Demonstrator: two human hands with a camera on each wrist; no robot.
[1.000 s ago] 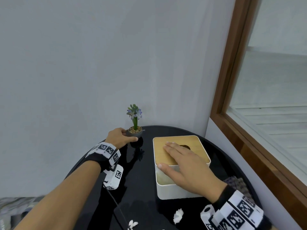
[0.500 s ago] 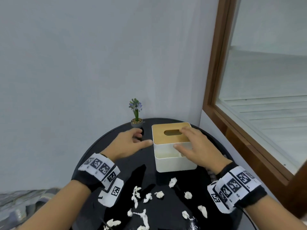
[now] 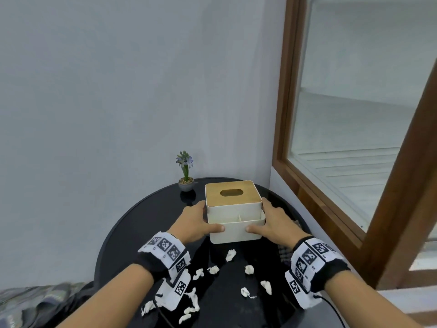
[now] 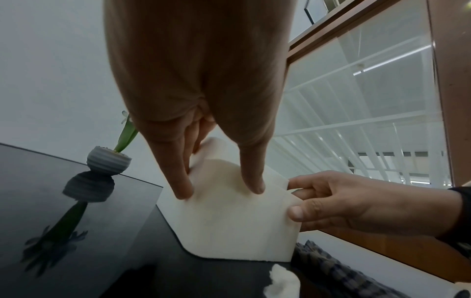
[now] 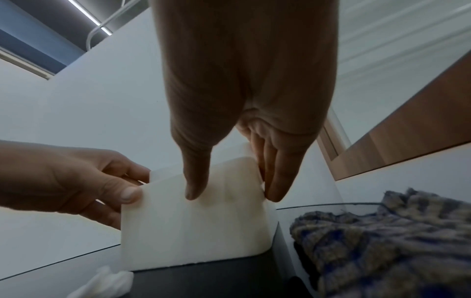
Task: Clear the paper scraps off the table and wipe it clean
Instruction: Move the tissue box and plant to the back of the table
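Gripping from both sides, the left hand (image 3: 192, 223) and the right hand (image 3: 274, 222) clamp the tissue box (image 3: 234, 209), each with its thumb laid across the near white wall and its fingers wrapped round a side wall; both hands are closed on it, holding nothing else. The box stands at the back of the round table (image 3: 146, 209), its body smooth matte white with rounded corners, its lid pale wood with an oval slot, and a divided tray along its front edge. By my reading the task has hardly begun: the paper scraps (image 3: 230, 254) (small, crumpled, white twists) lie scattered over the glossy black top, nearer the person than the box, none gathered. The checked cloth (image 5: 382, 231), coarse-woven and bunched, rests on the table's right side just beside the box, so wiping looks not yet started. A small ribbed grey flower pot (image 3: 186, 184) sits behind the box to its left
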